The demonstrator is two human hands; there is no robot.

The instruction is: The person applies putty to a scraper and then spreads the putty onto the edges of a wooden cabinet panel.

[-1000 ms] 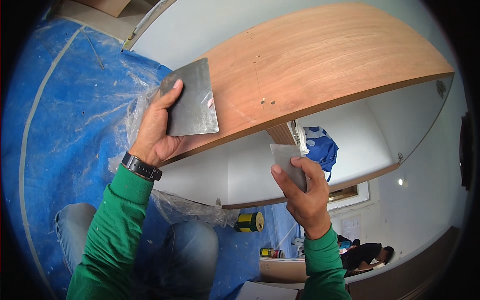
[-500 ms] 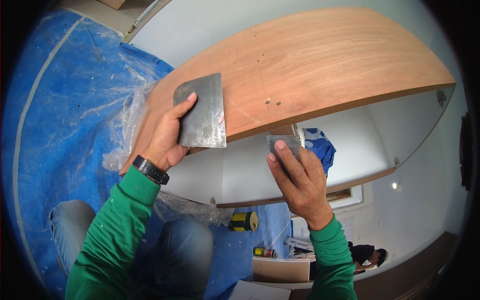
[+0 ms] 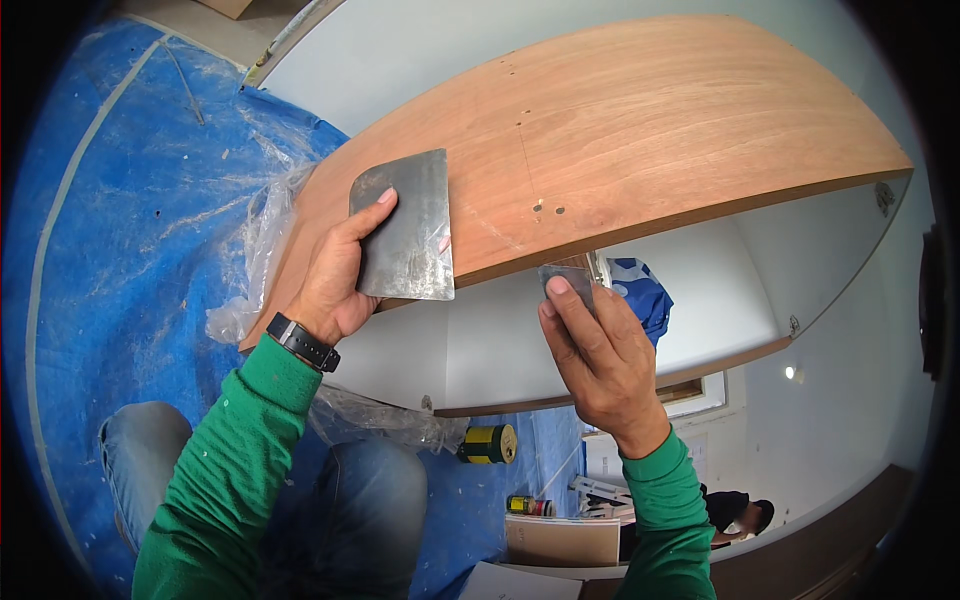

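Overhead, a person in green sleeves works on a reddish-brown wooden cabinet panel [image 3: 640, 130] that spans the upper scene. Its pale inner face lies below its front edge. The left hand [image 3: 335, 280], a black watch [image 3: 302, 342] at its wrist, has its grip pressed around a wide, flat grey metal scraper blade [image 3: 405, 225], thumb on the blade's face and fingers behind. The blade lies flat on the panel's left part, its lower edge passing the panel's front edge. The right hand [image 3: 600, 355] pinches a smaller grey metal scraper [image 3: 568, 285], held upright just below the panel's front edge, near the middle. Blue plastic sheeting [image 3: 120, 220] covers the floor at left. A yellow-and-black can [image 3: 488, 443] sits lower, between the forearms.
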